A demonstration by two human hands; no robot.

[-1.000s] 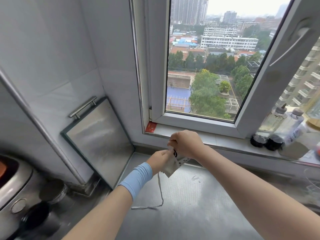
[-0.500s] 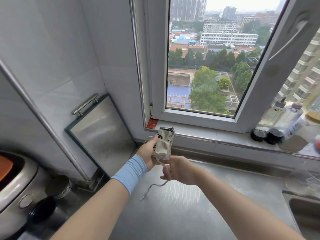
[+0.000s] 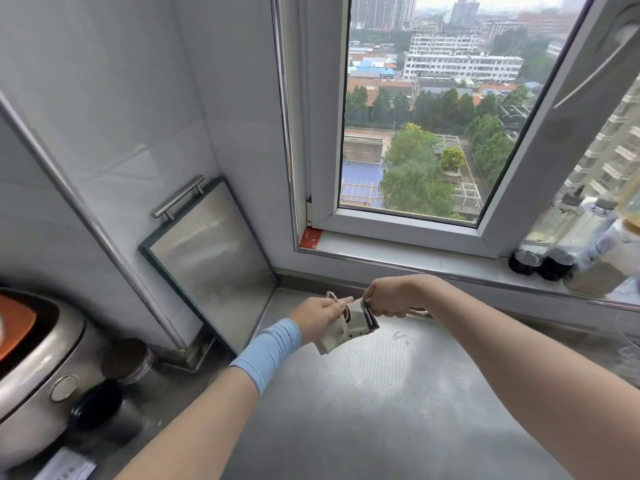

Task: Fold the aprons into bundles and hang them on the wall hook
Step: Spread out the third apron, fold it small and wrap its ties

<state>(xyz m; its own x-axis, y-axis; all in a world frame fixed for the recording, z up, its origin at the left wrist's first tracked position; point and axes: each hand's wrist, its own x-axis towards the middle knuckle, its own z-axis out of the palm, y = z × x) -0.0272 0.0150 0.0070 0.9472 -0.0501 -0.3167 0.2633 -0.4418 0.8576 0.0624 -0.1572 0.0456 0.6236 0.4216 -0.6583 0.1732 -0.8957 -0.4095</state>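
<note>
At the far left edge a rounded steel appliance (image 3: 33, 355) with an orange panel stands on the counter, with a dark-lidded jar (image 3: 128, 360) and a black round lid (image 3: 97, 405) just beside it. Behind these a metal trim strip (image 3: 86, 216) runs diagonally down the pale tiled wall (image 3: 114, 109), and a steel board with a bar handle (image 3: 211, 258) leans tilted against that wall in the corner. The stainless counter (image 3: 374, 403), dimpled in texture, spreads bare from the board's foot toward the near edge and to the right. Above it the left hand (image 3: 320, 315), a light blue band on its wrist, is closed around the folded apron bundle (image 3: 346, 329), a small cream roll with dark edging held clear of the surface. The right hand (image 3: 391, 296) touches the bundle's upper end, fingers pinched together on a thin cord (image 3: 334, 297) looped there. Behind the hands the counter meets a raised steel lip and then the window sill (image 3: 398, 252), with a small red tag (image 3: 310, 239) at its left corner. The window (image 3: 415, 133) stands open on trees and buildings. On the sill's right end clear bottles with dark caps (image 3: 554, 247) lean together, close to the frame's edge.
</note>
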